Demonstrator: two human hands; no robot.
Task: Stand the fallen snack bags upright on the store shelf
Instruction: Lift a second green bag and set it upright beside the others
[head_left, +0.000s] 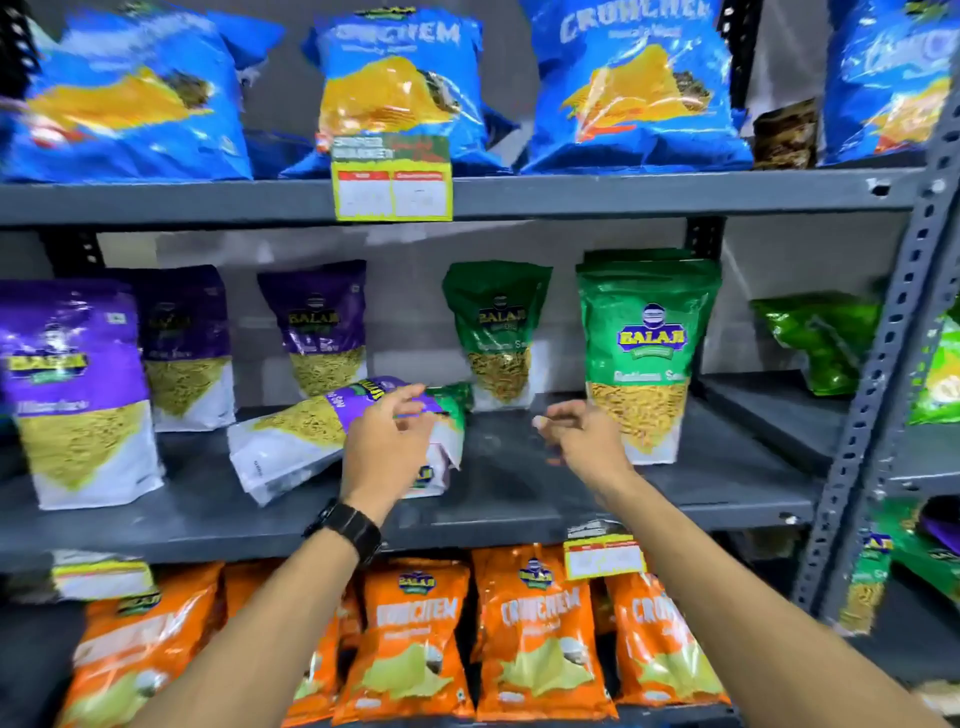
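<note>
Reaching for the fallen purple-and-white plastic snack pouch (296, 441) lying flat mid-shelf on the grey metal shelf (519, 499).

Left hand (387, 441) rests on it, fingers loosely curled, grip uncertain; right hand (582, 436), at three o'clock, hovers empty and half-curled. Next, I judge: pinch its top, tip upright.

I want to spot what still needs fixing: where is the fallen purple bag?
In the head view it lies on its side on the middle shelf, left of centre, under the left hand, before an upright purple bag.

Glossy plastic snack bags (291, 441), matt grey metal shelf (519, 488) — paper price tag (392, 195)
</note>
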